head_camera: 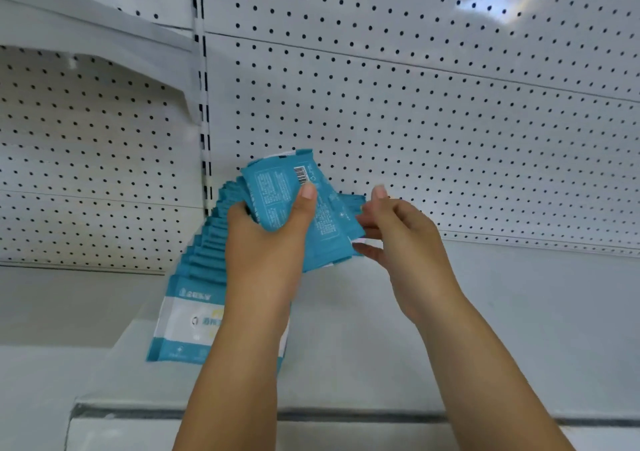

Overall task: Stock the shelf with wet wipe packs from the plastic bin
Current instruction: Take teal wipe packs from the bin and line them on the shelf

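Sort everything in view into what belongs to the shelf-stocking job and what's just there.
Job:
held packs, gripped by the left hand
right hand, fingers at their right edge
row of packs on the shelf

Just there:
pegboard back panel
slotted upright
upper shelf, left bay
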A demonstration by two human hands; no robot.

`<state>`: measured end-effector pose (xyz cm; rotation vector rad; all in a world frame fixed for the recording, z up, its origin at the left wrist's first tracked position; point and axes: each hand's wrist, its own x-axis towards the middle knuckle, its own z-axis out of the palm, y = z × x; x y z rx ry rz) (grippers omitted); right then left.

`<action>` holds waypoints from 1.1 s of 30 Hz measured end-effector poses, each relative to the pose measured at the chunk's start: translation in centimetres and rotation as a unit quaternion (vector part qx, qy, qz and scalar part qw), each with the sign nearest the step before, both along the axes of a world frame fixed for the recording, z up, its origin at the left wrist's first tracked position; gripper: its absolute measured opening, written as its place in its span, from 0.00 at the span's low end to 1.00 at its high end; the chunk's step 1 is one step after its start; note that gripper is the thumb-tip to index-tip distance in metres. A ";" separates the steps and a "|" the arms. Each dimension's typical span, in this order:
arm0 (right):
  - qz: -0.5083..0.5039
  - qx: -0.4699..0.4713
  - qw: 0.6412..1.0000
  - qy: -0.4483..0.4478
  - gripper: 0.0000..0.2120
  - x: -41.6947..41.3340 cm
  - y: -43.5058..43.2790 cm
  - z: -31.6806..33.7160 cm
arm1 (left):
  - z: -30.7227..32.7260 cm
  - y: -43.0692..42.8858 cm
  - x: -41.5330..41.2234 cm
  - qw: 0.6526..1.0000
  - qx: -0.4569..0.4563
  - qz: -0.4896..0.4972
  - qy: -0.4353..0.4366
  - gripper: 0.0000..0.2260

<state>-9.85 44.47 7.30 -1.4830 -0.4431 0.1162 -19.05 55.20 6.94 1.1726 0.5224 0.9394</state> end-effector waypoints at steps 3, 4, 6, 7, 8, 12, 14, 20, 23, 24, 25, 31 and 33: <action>0.050 -0.008 0.999 -0.014 0.23 -3.1 -1.9 0.5 | -0.4 -1.6 0.1 1.000 0.007 -0.009 -0.010 0.22; 0.046 -0.016 0.999 -0.024 0.25 -3.5 -2.3 0.4 | -0.5 -2.0 0.1 1.000 0.004 -0.010 -0.014 0.22; 0.038 -0.022 0.999 -0.027 0.29 -3.4 -3.1 0.1 | -0.7 -2.7 0.1 1.000 0.000 -0.011 -0.013 0.23; 0.041 -0.019 0.999 -0.025 0.29 -3.2 -3.5 0.0 | -0.7 -3.0 0.2 1.000 0.000 -0.010 -0.007 0.23; 0.046 -0.015 0.999 -0.024 0.29 -2.9 -3.8 -0.1 | -0.7 -3.3 0.3 1.000 -0.001 -0.013 0.000 0.23; 0.063 -0.005 0.998 -0.010 0.26 -2.0 -4.6 0.0 | -0.7 -4.5 0.5 0.999 -0.013 -0.036 0.023 0.21; 0.066 -0.024 0.997 -0.016 0.23 -1.6 -4.9 -0.2 | -0.8 -5.0 0.6 0.999 -0.009 -0.036 0.033 0.21; 0.028 -0.024 0.998 -0.047 0.05 -0.5 -5.5 -0.8 | -0.9 -5.7 1.2 0.998 -0.040 -0.049 0.024 0.18; 0.020 -0.024 0.998 -0.058 0.04 -0.4 -5.6 -0.7 | -0.9 -6.0 1.3 0.998 -0.036 -0.043 0.010 0.15; 0.020 -0.025 0.998 -0.056 0.05 -0.4 -5.6 -0.6 | -0.9 -6.0 1.3 0.999 -0.034 -0.038 0.004 0.15; 0.023 -0.024 0.998 -0.046 0.07 -0.5 -5.6 -0.6 | -0.9 -5.9 1.2 0.999 -0.033 -0.035 -0.001 0.14; 0.049 0.009 0.999 -0.013 0.15 -1.2 -5.2 -0.3 | -1.1 -5.8 0.8 0.999 -0.007 -0.033 -0.024 0.22; 0.019 0.024 0.999 -0.019 0.14 -1.1 -4.9 -0.5 | -1.2 -5.8 0.7 0.999 -0.001 -0.034 -0.022 0.28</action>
